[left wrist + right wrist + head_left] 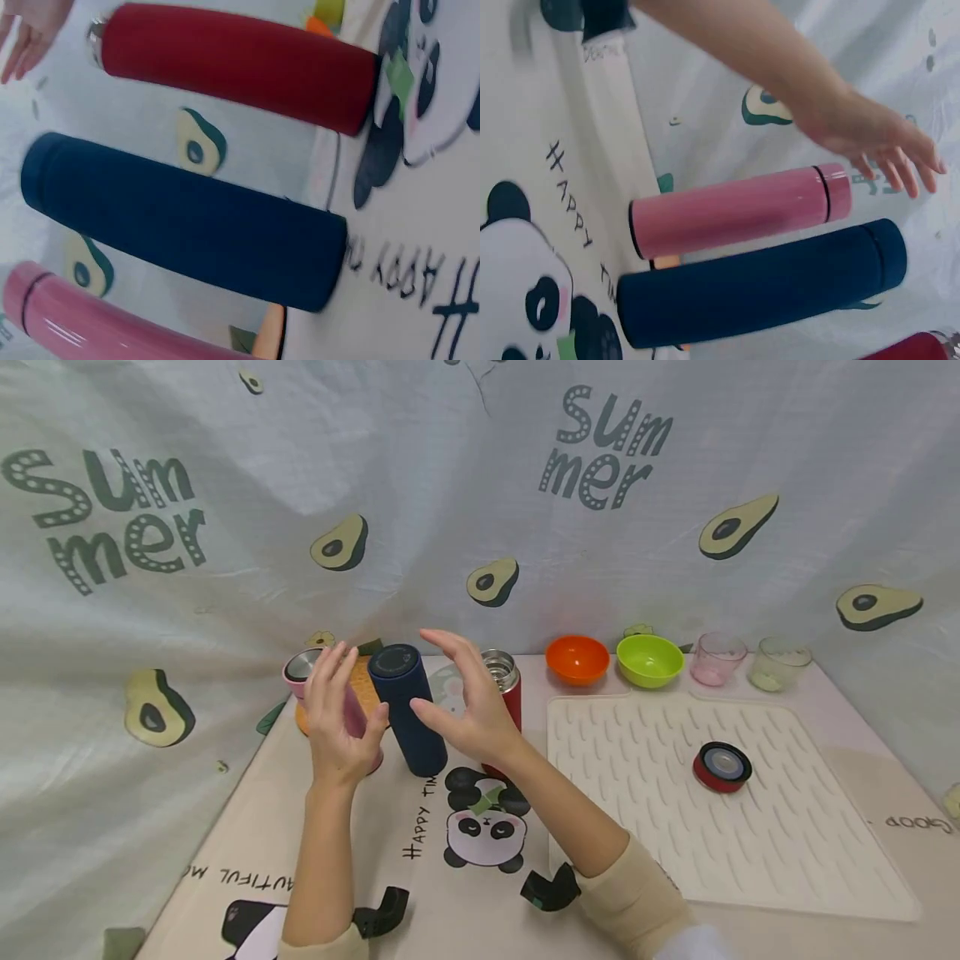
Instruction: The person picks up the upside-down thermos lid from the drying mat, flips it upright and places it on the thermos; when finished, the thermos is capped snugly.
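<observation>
A dark blue thermos (408, 718) stands upright between my two hands, its lid on. My left hand (330, 718) is raised at its left with fingers spread, overlapping a pink thermos (735, 214) in the head view. On the other side my right hand (476, 710) is up too, thumb and fingers apart, in front of a red thermos (240, 64). The red thermos has no lid, and its steel mouth (498, 667) shows. Both hands are empty. In the right wrist view the left hand (877, 142) is above the pink thermos.
On the right lies a cream ribbed mat (637, 827) bearing a red and black lid (722, 767). Along the back stand an orange bowl (577, 660), a green bowl (650, 661), a pink glass (717, 660) and a greenish glass (778, 665). Something orange (366, 685) is partly hidden behind the thermoses.
</observation>
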A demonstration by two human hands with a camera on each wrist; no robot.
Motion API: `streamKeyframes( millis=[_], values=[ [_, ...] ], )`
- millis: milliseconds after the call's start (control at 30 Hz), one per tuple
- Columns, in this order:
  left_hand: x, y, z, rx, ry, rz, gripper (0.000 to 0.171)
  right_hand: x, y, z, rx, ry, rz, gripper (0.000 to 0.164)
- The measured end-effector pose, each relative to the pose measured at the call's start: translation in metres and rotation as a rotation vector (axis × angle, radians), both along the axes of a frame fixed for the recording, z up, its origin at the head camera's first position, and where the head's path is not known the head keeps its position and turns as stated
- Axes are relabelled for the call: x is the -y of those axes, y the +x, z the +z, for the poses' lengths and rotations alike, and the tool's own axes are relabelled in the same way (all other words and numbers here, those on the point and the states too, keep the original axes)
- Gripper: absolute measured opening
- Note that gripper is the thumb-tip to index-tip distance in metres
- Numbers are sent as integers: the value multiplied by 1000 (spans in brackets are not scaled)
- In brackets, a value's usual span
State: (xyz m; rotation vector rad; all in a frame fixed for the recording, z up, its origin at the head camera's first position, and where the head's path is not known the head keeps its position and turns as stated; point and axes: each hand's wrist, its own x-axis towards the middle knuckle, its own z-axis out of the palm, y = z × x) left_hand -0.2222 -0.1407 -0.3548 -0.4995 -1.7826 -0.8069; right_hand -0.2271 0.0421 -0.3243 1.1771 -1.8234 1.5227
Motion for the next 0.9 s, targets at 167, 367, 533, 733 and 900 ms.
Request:
streamKeyframes(
  millis=[167,367,533,733,900],
  values=[
    [-9,22,9,42,-80,40,57,-26,9,-1,-76,57,-64,64],
    [-23,41,4,110,-252,-57,59,-73,9,-10,-117,132,-161,67],
    [-34,50,-8,223,-395,-148,66,-121,-2,-25,-90,219,-313,70],
    [-52,56,-23,356,-569,-246,70,-177,-4,-47,-29,361,-423,76],
    [-64,57,-33,406,-639,-258,69,-231,-6,-69,55,582,-503,76]
  ],
)
